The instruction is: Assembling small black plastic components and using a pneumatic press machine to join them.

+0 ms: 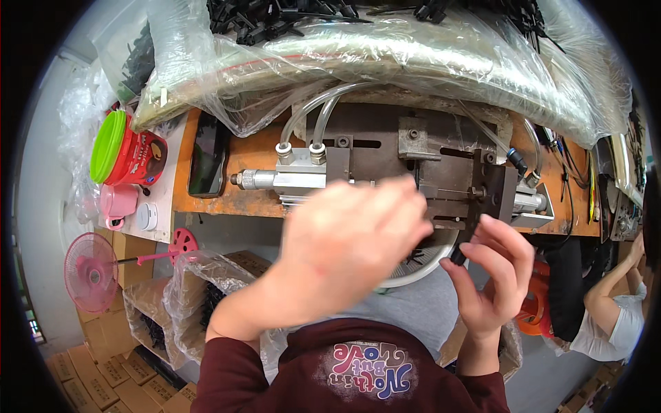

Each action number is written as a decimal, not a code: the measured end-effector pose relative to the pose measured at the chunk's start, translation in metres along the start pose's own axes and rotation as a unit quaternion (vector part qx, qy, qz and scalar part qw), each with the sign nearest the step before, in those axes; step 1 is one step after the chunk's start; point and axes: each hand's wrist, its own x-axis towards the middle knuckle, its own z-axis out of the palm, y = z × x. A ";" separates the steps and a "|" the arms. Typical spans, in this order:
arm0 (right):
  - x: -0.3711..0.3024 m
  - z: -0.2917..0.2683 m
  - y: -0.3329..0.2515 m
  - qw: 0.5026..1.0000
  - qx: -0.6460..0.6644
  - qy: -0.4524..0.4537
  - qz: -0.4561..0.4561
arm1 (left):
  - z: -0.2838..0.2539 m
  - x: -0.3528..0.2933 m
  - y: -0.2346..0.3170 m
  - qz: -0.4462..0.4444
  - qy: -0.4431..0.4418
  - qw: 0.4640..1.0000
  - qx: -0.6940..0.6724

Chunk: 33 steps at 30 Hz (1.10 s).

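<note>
My left hand [351,230] is blurred by motion over the front of a dark metal fixture [385,127]. Its fingertips are near the fixture's middle, under a clamp block [414,138]; whether they grip anything does not show. At the fixture's right front corner, my right hand [496,275] pinches a small black plastic part [457,257] between thumb and fingers. A silver pneumatic cylinder [299,180] with two clear hoses lies left of the fixture, and another cylinder [530,202] lies at its right end. Partly hidden below my hands is a pale round basin [441,255] with black pieces in it.
Plastic-wrapped bundles [385,51] with black parts on top line the bench's back. At left are a phone [208,155], a red tub [141,155], a pink mug [118,203] and a pink fan [91,272]. A lined box [186,296] stands below; another person [613,316] is at right.
</note>
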 end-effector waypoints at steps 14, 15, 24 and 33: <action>0.014 0.035 0.007 0.976 -0.151 -0.148 -0.058 | -0.043 0.117 -0.110 0.018 0.089 0.958 0.273; 0.015 0.034 0.007 0.974 -0.155 -0.150 -0.066 | -0.043 0.119 -0.112 0.016 0.077 0.952 0.294; 0.020 0.028 0.004 0.976 -0.123 -0.175 -0.036 | -0.058 0.114 -0.090 0.050 0.111 0.968 0.217; 0.098 -0.004 0.008 0.996 -0.065 -0.044 -0.046 | -0.058 0.071 -0.050 -0.032 0.171 0.984 -0.027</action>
